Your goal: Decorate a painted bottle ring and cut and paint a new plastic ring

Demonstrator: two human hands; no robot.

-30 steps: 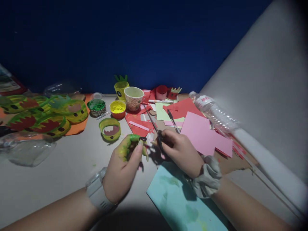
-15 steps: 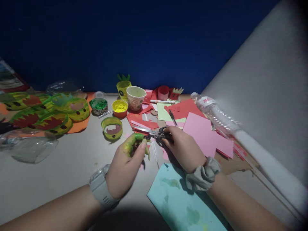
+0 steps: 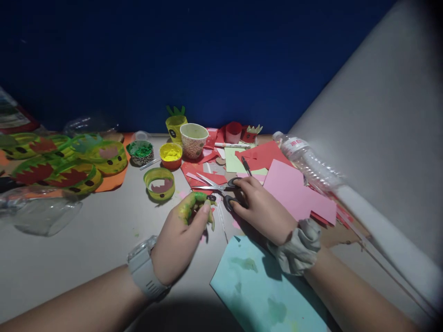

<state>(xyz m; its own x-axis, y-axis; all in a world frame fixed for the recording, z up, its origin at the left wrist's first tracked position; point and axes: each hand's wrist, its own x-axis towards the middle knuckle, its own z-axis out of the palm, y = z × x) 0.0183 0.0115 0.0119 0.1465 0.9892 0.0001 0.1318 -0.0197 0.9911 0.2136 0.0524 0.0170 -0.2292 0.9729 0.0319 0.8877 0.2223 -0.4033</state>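
Note:
My left hand point(image 3: 183, 240), its fingers smeared with yellow-green paint, pinches a small dark piece point(image 3: 212, 198) between thumb and forefinger above the table. A white watch sits on that wrist. My right hand point(image 3: 261, 210) rests on the black handles of a pair of scissors point(image 3: 221, 189) that lie flat on the table, blades spread and pointing left over red paper scraps point(image 3: 200, 177). A grey scrunchie is on that wrist. A light blue sheet point(image 3: 263, 286) with green smears lies just below both hands.
A yellow-green ring point(image 3: 159, 183), yellow paint pot point(image 3: 170, 155), green paint pot point(image 3: 140, 152) and paper cup point(image 3: 193, 139) stand behind. Painted rings point(image 3: 65, 163) lie left, near a clear plastic bottle half point(image 3: 41, 214). Pink paper point(image 3: 294, 191), pen point(image 3: 246, 166) and water bottle point(image 3: 308, 161) lie right.
The scissors went from upright in my right hand down flat onto the table, blades now spread. My left hand stayed almost still with the small piece.

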